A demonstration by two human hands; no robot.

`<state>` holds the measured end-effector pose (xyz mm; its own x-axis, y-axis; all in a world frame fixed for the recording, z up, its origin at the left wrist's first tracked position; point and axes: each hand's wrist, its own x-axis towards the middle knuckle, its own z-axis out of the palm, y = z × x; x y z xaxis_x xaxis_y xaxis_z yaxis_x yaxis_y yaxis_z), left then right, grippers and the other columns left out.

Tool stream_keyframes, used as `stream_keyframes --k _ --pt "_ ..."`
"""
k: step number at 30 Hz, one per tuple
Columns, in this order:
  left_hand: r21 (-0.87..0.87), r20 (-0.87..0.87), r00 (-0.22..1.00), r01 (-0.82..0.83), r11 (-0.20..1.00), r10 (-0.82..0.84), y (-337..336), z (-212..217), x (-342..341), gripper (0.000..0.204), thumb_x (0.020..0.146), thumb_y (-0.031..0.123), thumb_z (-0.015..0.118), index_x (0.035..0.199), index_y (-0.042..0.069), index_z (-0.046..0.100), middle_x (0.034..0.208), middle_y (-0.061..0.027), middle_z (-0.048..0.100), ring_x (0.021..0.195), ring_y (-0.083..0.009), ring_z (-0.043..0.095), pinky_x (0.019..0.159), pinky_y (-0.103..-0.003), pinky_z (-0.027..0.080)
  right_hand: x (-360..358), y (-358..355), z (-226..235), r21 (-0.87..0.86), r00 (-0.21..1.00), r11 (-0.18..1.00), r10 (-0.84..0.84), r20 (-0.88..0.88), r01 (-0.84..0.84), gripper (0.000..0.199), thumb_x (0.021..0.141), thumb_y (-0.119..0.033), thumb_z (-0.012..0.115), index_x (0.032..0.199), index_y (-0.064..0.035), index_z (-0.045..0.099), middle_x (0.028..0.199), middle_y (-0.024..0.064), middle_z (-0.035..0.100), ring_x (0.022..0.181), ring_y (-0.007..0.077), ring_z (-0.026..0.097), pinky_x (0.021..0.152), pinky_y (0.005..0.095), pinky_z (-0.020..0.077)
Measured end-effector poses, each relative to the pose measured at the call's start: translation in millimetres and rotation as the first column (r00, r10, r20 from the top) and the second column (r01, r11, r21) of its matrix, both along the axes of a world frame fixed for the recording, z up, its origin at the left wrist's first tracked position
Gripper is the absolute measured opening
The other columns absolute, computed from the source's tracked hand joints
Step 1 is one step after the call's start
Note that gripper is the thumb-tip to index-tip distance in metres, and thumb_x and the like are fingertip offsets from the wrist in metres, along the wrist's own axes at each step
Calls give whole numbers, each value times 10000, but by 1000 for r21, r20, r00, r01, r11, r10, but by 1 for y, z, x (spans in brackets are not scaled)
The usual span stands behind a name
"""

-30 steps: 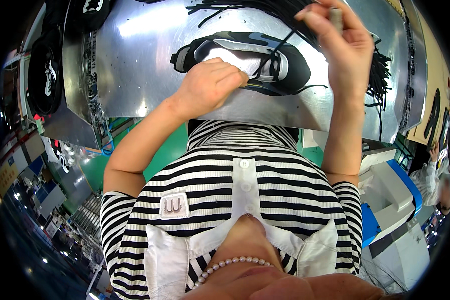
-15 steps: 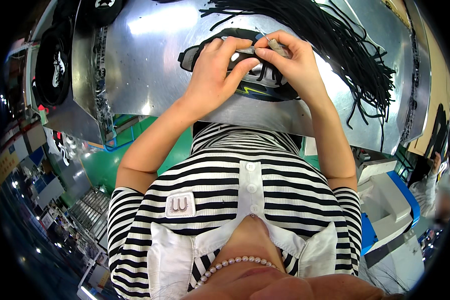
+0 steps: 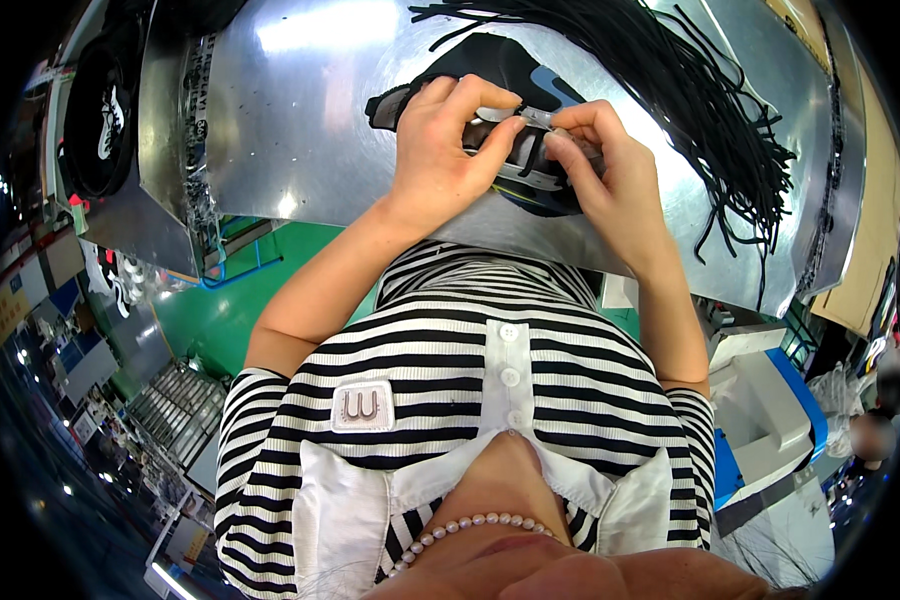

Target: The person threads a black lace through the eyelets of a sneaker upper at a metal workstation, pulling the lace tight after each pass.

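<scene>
The black shoe upper (image 3: pixel 515 130) lies on the shiny metal table (image 3: pixel 300 120), pinched between the left hand (image 3: pixel 440 150) and right hand (image 3: pixel 610 175), fingers closed on it. A heap of black laces (image 3: pixel 710 110) sprawls just right. Since half a second ago, both hands have shifted slightly rightward.

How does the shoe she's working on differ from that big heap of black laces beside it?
The shoe is one solid piece, black with grey and white trim, gripped by the left hand and right hand. The black laces are many thin loose strands, fanned out and untouched. Both lie on the shiny metal table.
</scene>
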<state>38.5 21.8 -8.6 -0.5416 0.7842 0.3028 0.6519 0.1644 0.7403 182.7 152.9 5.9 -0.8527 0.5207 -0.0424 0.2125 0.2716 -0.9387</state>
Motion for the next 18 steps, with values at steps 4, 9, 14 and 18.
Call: stream_keyframes --k 4,9,14,18 --pt "0 10 1000 -4 1000 4 -1 0 1 184 801 54 760 966 45 678 854 -55 652 744 -169 586 608 -271 451 1 0 -2 123 1000 992 2 -6 -1 146 921 -149 659 1002 -49 591 775 108 698 676 237 688 613 304 512" --pt "-22 -180 981 69 997 -72 0 -4 0 220 804 27 736 1013 44 667 841 -68 644 708 -211 555 599 -300 441 -1 4 -4 160 1000 987 22 5 -23 176 901 -151 672 999 -36 583 765 121 697 685 276 691 608 330 513" --pt "-11 -290 921 267 964 -259 -2 2 7 322 786 -15 636 1102 39 609 847 -104 635 740 -298 543 676 -412 422 -7 8 1 278 993 954 99 66 -114 246 874 -118 665 1032 4 521 698 143 659 667 333 669 600 390 508" --pt "-38 -219 925 309 950 -310 -2 2 12 382 776 -41 571 1154 14 582 897 -139 615 797 -329 540 714 -440 420 -21 -6 -13 490 995 867 53 84 -88 321 847 -43 631 1097 11 438 723 158 653 647 346 647 595 383 502"
